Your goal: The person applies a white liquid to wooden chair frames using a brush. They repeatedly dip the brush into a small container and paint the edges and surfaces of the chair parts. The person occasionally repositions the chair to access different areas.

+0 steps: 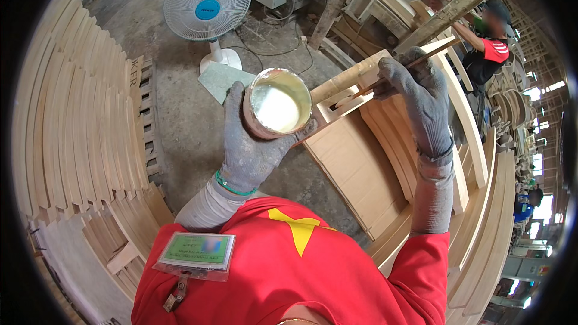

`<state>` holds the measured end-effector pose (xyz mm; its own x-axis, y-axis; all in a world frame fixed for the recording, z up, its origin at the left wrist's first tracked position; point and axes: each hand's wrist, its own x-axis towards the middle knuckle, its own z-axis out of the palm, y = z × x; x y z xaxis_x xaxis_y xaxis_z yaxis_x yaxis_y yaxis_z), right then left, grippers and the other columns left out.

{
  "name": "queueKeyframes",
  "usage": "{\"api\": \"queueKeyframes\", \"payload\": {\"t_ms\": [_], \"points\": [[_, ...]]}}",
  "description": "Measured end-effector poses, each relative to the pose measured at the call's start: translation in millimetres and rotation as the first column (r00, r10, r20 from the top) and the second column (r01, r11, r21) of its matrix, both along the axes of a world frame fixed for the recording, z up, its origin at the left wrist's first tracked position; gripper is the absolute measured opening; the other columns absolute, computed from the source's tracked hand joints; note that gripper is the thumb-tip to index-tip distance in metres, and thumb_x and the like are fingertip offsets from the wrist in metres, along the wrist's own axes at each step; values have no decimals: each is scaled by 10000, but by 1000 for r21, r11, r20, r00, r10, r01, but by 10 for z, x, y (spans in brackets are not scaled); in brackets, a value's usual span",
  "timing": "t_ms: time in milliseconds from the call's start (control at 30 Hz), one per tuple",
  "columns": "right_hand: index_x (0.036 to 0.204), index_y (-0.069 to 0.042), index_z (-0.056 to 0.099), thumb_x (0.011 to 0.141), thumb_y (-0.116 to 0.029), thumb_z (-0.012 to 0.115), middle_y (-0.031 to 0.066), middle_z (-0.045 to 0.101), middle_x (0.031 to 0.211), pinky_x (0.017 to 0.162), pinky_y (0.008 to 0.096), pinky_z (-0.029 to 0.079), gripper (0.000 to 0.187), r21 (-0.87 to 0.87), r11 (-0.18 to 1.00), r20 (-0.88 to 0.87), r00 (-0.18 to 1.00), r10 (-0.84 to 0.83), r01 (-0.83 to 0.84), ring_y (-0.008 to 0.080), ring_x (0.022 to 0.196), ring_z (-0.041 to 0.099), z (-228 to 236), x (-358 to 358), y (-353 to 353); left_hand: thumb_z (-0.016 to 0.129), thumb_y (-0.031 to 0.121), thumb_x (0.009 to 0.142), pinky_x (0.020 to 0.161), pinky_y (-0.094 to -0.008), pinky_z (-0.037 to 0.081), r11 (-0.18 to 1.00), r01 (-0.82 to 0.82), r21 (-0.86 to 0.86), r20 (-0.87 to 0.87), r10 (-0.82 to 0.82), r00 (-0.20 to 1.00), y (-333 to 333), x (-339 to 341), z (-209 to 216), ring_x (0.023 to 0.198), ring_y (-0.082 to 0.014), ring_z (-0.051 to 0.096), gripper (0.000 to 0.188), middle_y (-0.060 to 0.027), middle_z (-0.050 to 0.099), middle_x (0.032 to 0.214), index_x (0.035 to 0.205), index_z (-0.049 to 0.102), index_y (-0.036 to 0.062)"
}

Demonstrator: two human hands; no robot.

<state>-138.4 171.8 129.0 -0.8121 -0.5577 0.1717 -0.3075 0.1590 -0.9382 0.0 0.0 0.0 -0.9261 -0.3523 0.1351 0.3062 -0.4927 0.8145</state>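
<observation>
Looks to me like you're at the step of working the thin brown wooden stick [435, 53] into the slot of the pale, flat-edged wooden piece [353, 105]. I can't tell if the tip is touching. Next move imo calls for a light, steady right wrist and a level cup.

Your grey-gloved right hand [419, 91] is pinching the stick, which slants through your fingers, lower end down and left to the slot. Your grey-gloved left hand [250, 147] is wrapped around the round, stained cup [281, 78] of creamy white liquid [277, 108], just left of the slotted piece, between you and the fan [208, 6].
</observation>
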Motion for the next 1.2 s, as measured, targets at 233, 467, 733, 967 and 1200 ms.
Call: {"api": "queueKeyframes", "payload": {"t_ms": [233, 467, 733, 967, 1200], "points": [[895, 10, 566, 860, -213, 656, 63, 614, 743, 591, 233, 528, 243, 18, 1000, 9, 1000, 9, -9, 112, 661, 624, -85, 48, -94, 284, 335, 999, 1021, -452, 410, 893, 163, 419, -135, -116, 984, -12, -12, 118, 1224, -265, 438, 431, -137, 411, 1325, 1335, 307, 66], [885, 4, 564, 860, -188, 648, 52, 630, 685, 572, 232, 515, 211, 236, 972, -319, 943, 90, -12, 95, 627, 623, -85, -74, -13, 454, 134, 949, 979, -404, 457, 915, 184, 359, -238, -101, 966, 2, 23, 99, 1186, -255, 476, 413, -147, 419, 1306, 1321, 305, 34], [953, 31, 597, 877, -123, 609, 82, 640, 798, 648, 244, 536, 172, 266, 961, -150, 981, 122, -79, 130, 700, 633, -20, 138, -149, 498, 98, 925, 958, -384, 469, 986, -94, 135, 24, 91, 996, 41, -38, 88, 1168, -249, 488, 418, -147, 433, 1288, 1303, 338, 25], [881, 5, 602, 882, -207, 622, 29, 624, 685, 588, 240, 489, 213, 224, 969, -267, 950, 161, -101, 91, 642, 606, -35, 68, -116, 292, 375, 984, 1022, -441, 389, 995, -104, -8, -48, 103, 993, 57, 9, 4, 1206, -253, 451, 458, -114, 446, 1293, 1316, 365, 68], [978, 32, 582, 879, -118, 607, 85, 638, 856, 674, 246, 520, 181, 204, 976, -106, 989, 98, -75, 138, 749, 627, 45, -61, 17, 428, 262, 960, 980, -402, 439, 892, 18, 451, 15, -28, 1000, 17, -19, 149, 1171, -249, 481, 427, -137, 451, 1271, 1308, 347, 28]]}}
